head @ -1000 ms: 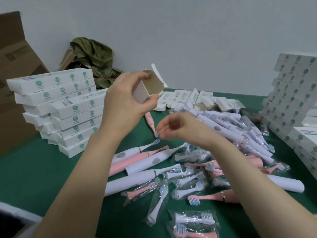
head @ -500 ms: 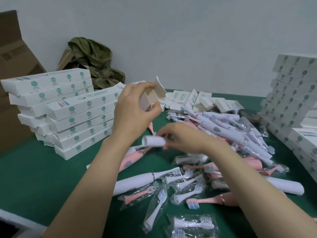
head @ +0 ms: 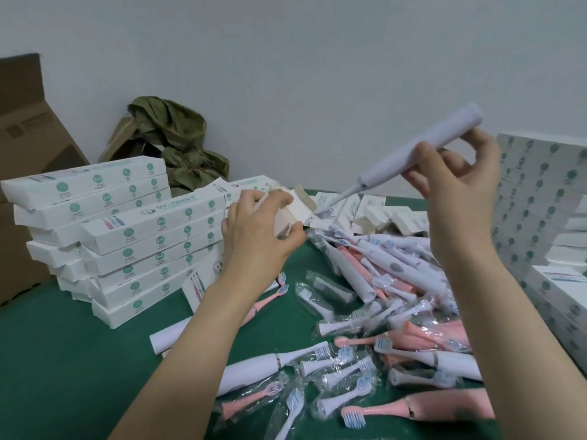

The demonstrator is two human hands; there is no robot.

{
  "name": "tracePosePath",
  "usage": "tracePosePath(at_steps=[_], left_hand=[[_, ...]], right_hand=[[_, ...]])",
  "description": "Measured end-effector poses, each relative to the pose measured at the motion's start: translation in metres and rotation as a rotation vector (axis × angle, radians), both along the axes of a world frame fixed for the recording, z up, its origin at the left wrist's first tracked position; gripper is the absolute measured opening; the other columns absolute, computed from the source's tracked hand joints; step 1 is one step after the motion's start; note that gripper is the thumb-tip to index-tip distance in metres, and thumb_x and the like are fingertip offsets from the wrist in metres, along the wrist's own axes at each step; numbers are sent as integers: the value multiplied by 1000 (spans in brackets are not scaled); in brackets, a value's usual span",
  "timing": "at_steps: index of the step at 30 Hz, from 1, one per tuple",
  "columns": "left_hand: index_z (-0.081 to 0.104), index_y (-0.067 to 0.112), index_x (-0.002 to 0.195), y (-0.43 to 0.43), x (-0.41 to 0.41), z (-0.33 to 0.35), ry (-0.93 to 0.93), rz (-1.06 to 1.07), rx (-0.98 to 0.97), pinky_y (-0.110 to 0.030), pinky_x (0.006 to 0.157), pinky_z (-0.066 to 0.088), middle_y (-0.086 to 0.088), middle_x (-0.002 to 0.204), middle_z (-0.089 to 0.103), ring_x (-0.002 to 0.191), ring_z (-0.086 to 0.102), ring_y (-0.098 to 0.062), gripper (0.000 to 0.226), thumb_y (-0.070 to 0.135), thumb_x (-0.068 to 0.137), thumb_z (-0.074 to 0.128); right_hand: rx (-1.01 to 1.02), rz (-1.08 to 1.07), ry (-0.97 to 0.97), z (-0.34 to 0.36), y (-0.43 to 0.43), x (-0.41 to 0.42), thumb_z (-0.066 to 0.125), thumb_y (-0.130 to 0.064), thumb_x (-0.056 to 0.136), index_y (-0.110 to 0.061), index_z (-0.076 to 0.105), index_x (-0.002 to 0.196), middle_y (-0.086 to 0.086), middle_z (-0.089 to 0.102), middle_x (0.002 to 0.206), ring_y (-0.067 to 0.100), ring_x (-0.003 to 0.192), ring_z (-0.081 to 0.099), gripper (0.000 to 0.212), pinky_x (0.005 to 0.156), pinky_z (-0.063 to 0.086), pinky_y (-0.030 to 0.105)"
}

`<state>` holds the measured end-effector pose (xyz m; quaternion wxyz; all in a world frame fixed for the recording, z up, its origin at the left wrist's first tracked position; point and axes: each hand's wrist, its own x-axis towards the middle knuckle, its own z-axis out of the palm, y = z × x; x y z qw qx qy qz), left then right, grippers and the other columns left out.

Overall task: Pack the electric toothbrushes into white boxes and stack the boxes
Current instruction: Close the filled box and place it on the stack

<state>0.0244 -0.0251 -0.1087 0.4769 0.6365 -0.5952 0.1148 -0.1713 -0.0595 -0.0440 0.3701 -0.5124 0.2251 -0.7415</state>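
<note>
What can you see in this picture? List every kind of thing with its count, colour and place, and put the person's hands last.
held toothbrush: one, white, raised at right, head tilted down
open box: one, white, centre, end flap open
left stack: many boxes, white with green dots, table left
right stack: many boxes, white with green dots, table right
loose toothbrushes: many, white and pink, piled mid-table
bagged brush heads: many, white and pink, near edge
small cartons: several, white, table back
table cover: one, green
cardboard box: one, brown, far left
cloth: one, olive, by wall
left hand: grips open box
right hand: fingers pinch held toothbrush
</note>
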Motion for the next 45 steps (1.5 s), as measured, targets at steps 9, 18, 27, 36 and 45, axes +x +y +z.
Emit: tracePosePath(at_steps=[9,18,27,36,45], left_hand=[[55,31,122,-5,-9,-1,-23,-46,42,-34,89,32,8,105,41,105,41,-19,46,39,77,61],[63,15,115,-3,-16,1,-32,-69,-72,-42,85,39,-8,102,46,96,43,-28,42,28,75,68],[56,10,122,5,-9,0,-5,-151,-141,-28,89,33,-7,110,38,106,42,-26,43,24,82,63],[58,9,122,8,-7,-7,6,-118,-135,-30,95,30,-16,113,43,107,42,-31,42,17,81,66],[56,14,125,10,-1,-6,60,-106,-155,-16,95,25,1,112,32,110,36,-19,44,28,83,58]], right_hand=[[80,32,15,-19,2,38,56,-3,92,-18,37,119,-2,59,101,0,80,66,37,82,56,28],[-91,-37,443,-41,9,54,69,-11,82,-35,40,115,-11,57,105,4,85,66,50,69,53,17],[-462,-278,792,-45,13,65,69,-3,82,-2,72,90,15,53,97,15,77,49,9,74,39,9],[-31,560,1262,-46,36,14,80,-24,74,-23,63,98,-12,61,97,0,93,56,30,94,45,32],[-563,667,1618,-112,90,29,83,-35,70,-23,63,120,3,43,130,19,119,34,55,104,22,19]])
